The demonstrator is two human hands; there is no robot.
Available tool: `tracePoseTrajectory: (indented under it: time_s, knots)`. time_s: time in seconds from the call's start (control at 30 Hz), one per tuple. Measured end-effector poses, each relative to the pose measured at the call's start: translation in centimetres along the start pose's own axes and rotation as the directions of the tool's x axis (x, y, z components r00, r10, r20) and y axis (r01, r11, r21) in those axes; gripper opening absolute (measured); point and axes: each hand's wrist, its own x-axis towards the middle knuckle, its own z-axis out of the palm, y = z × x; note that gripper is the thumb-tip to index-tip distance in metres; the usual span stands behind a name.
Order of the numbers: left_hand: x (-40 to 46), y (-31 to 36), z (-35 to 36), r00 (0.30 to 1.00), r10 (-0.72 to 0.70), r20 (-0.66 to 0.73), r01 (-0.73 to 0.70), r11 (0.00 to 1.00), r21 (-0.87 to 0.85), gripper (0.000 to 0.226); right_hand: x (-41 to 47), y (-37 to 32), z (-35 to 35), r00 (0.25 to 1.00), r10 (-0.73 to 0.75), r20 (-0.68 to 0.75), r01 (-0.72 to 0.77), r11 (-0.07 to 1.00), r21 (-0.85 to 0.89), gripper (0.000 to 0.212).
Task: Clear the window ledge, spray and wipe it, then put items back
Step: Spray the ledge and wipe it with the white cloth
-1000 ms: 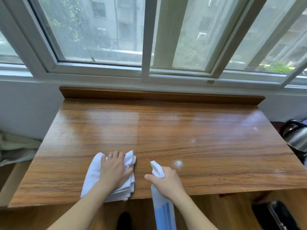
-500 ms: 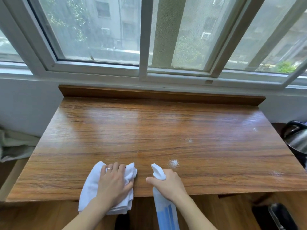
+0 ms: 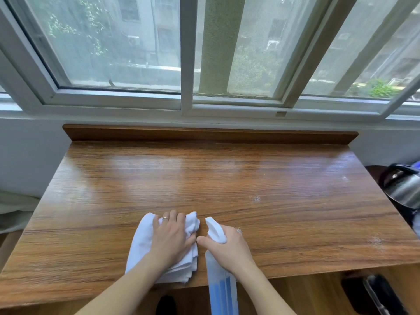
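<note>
The wooden ledge (image 3: 204, 183) under the window is bare and glossy, with small white spray spots on its right half. A folded white cloth (image 3: 141, 242) lies near the front edge, and my left hand (image 3: 170, 237) presses flat on it, fingers spread. My right hand (image 3: 227, 248) grips the neck of a spray bottle (image 3: 221, 289) with a white nozzle and blue-striped body, held over the front edge just right of the cloth. The nozzle points away from me across the wood.
A raised wooden strip (image 3: 209, 134) backs the ledge below the white window frame (image 3: 186, 105). A metal kettle (image 3: 404, 187) stands off the right edge. Pale fabric (image 3: 16, 208) lies at the left. A dark object (image 3: 377, 296) sits on the floor at lower right.
Both hands have drawn closer together near the front edge. The cloth and my left hand slid slightly right toward the bottle. The spray spot beside my right hand is now partly covered.
</note>
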Motion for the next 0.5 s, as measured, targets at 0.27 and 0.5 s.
tracePoseTrajectory:
  time_s: [0.27, 0.5]
  knots:
    - [7.2, -0.2, 0.4, 0.998, -0.049, 0.038, 0.048, 0.998, 0.034, 0.049, 0.0, 0.9, -1.4, 0.998, 0.031, -0.058, -0.030, 0.999, 0.018, 0.033]
    - [4.6, 0.6, -0.1, 0.993, -0.065, 0.095, 0.064, 0.998, 0.011, 0.055, -0.2, 1.8, -2.2, 0.994, 0.036, -0.104, -0.035, 0.999, 0.011, 0.045]
